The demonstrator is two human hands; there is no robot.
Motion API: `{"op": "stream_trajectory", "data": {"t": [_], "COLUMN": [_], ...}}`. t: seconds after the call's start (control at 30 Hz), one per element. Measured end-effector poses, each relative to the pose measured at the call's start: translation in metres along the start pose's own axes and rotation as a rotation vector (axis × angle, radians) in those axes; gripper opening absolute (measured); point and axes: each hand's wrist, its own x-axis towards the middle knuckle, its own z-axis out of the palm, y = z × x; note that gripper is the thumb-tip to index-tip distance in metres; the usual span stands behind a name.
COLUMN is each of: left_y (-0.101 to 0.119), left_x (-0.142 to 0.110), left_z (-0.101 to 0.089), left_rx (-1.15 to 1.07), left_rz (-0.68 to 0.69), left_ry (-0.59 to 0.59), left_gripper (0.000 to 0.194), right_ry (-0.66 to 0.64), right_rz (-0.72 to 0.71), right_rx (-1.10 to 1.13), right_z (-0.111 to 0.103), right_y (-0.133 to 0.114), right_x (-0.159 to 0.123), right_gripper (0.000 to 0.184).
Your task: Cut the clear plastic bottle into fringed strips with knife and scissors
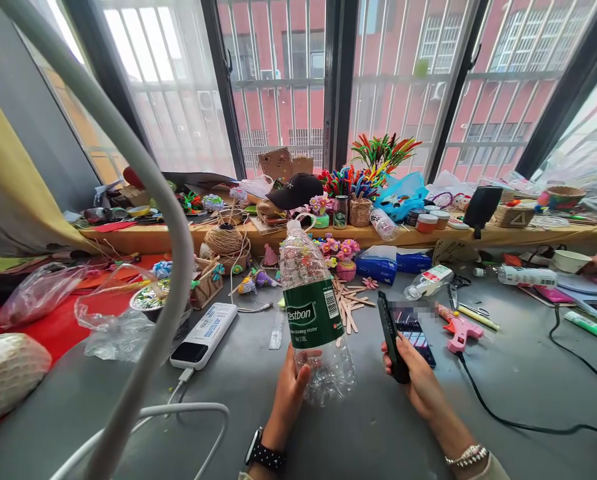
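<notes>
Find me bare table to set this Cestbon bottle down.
Bare gray tabletop lies between your left hand and right hand, and between the power bank and left hand. It's crowded behind the Cestbon bottle, around the craft sticks and twine spool.

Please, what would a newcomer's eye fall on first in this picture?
Probably the large green-labelled bottle, held upright but slightly tilted by the left hand in the middle. Next may come the thick white curved tube across the left foreground. The bright pipe cleaners by the window also stand out, behind the bottle and to its right.
</notes>
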Motion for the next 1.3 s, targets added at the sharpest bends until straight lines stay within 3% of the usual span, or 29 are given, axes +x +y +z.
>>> {"op": "stream_trajectory", "data": {"t": [0.17,0.47,0.7,0.9,1.1,1.3], "left_y": [0.001,0.009,-0.007,-0.005,-0.004,-0.001], "left_x": [0.0,-0.002,0.001,0.0,-0.001,-0.002], "left_z": [-0.003,-0.001,-0.004,-0.003,0.0,-0.001], "left_rx": [0.078,0.079,0.038,0.05,0.038,0.052], "left_rz": [-0.004,-0.014,0.001,-0.005,-0.015,-0.015], "left_ry": [-0.056,-0.05,-0.013,0.011,0.02,0.021], "left_gripper": [0.079,0.082,0.075,0.07,0.074,0.073], "right_ry": [0.039,0.086,0.049,0.027,0.09,-0.018], "right_rz": [-0.049,-0.166,-0.217,-0.246,-0.197,-0.139], "right_rx": [-0.091,-0.287,-0.365,-0.361,-0.341,-0.404], "right_z": [0.001,0.001,0.0,0.004,0.004,0.007], "right_y": [0.005,0.009,0.011,0.008,0.008,0.011], "right_x": [0.001,0.002,0.001,-0.001,-0.002,-0.002], "right_gripper": [0.027,0.032,0.033,0.03,0.039,0.037]}}
